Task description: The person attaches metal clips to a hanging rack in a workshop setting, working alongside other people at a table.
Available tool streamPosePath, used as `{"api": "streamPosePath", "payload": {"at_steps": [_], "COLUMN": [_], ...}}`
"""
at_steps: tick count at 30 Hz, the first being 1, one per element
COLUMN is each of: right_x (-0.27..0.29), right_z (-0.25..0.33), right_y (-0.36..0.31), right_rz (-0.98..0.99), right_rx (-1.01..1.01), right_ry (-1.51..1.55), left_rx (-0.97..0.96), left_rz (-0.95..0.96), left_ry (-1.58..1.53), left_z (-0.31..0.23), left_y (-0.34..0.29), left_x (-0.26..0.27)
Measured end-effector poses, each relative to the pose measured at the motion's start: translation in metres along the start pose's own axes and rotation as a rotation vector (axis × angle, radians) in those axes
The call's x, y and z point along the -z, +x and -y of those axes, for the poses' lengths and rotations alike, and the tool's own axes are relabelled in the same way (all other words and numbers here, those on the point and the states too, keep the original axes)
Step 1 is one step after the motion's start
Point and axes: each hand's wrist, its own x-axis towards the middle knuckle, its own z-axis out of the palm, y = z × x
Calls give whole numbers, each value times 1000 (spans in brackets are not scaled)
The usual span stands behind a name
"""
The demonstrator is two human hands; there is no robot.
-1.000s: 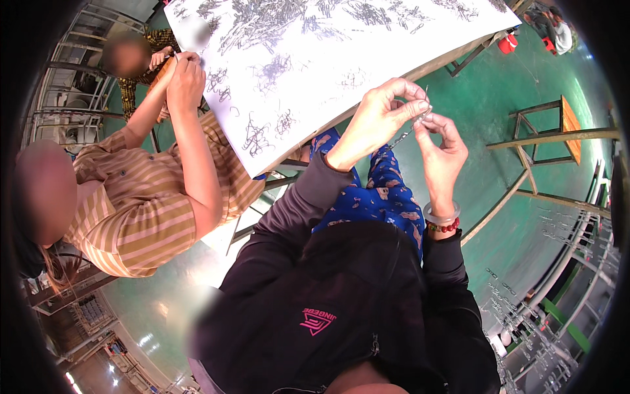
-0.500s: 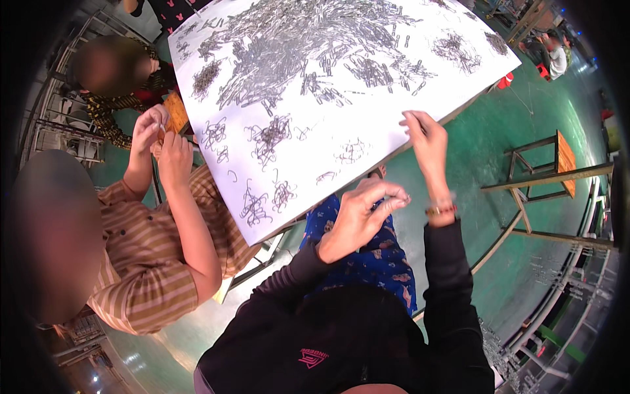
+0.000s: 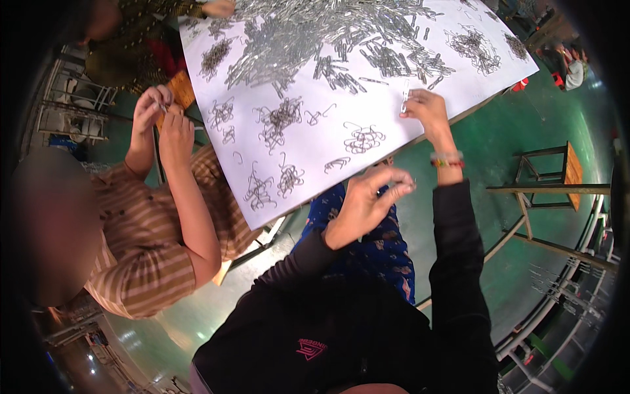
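Note:
My right hand [image 3: 426,115] is over the table's near right edge, thumb and fingers closed on a small, shiny, slotted metal strip [image 3: 405,98]. My left hand [image 3: 367,203] hangs above my lap, just off the near edge, thumb and forefinger pinched together. Something tiny glints at its fingertips, too small to name. Beyond my right hand spreads a large pile of slotted metal strips [image 3: 302,49] on the white tabletop [image 3: 308,190]. Thin bent wire hooks lie in small heaps nearer me, one heap of wire hooks [image 3: 365,139] closest to my hands.
At my left a co-worker in a striped shirt [image 3: 157,262] holds both hands [image 3: 164,121] together beside the table. Another person's hand [image 3: 218,8] reaches over the far left corner. A wooden stool [image 3: 572,174] and a wooden bar [image 3: 551,189] stand to my right.
My right hand has moved slightly away from me over the tabletop, and a metal strip now shows at its fingers. My left hand stays pinched, nearly in place. Another hand has appeared at the far left.

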Motion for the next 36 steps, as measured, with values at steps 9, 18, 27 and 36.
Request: {"api": "streamPosePath", "payload": {"at_steps": [9, 18, 27, 36], "right_x": [-7, -28, -31, -26], "right_z": [60, 69, 65, 59], "right_y": [-181, -206, -207, -202], "right_rz": [-51, -236, -219, -234], "right_rx": [201, 431, 385, 314], "right_ry": [244, 137, 126, 138], "left_rx": [54, -66, -113, 48], "left_rz": [-30, 6, -299, -156], "left_ry": [34, 146, 702, 1175], "left_z": [-2, -5, 78, 124], "left_y": [-9, -17, 30, 69], "left_x": [-3, 1, 105, 147]}}
